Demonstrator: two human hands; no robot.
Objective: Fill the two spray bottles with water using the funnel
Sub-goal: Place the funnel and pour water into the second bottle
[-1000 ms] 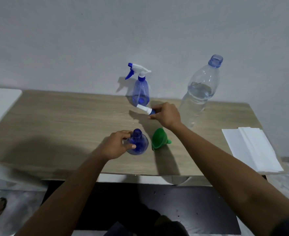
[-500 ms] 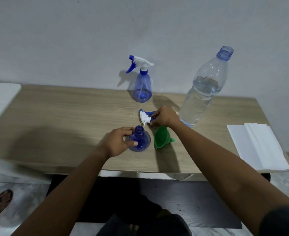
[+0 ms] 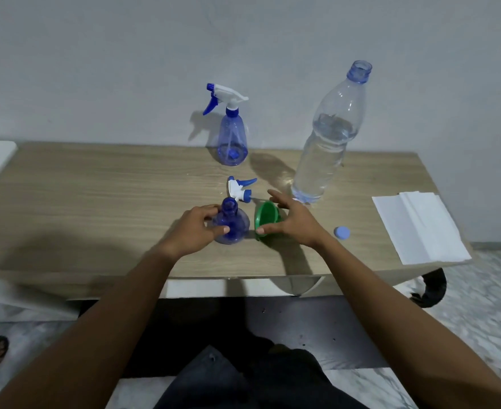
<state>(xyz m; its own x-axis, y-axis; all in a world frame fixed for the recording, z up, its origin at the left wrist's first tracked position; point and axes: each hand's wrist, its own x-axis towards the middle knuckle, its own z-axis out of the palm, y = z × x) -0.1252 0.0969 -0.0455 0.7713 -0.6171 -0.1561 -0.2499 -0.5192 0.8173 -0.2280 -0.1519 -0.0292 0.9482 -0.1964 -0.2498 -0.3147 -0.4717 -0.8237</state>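
While the left hand grips the uncapped spray bottle near the table's front edge, the right hand spreads open around the green funnel lying just right. Light, rigid plastic, it looks best pinched at the rim.

An uncapped blue spray bottle stands upright near the table's front edge, its detached white-and-blue trigger head lying just behind it. A green funnel lies on its side immediately to the right. A second spray bottle, head attached, stands far back; a part-filled, open water bottle stands at right.
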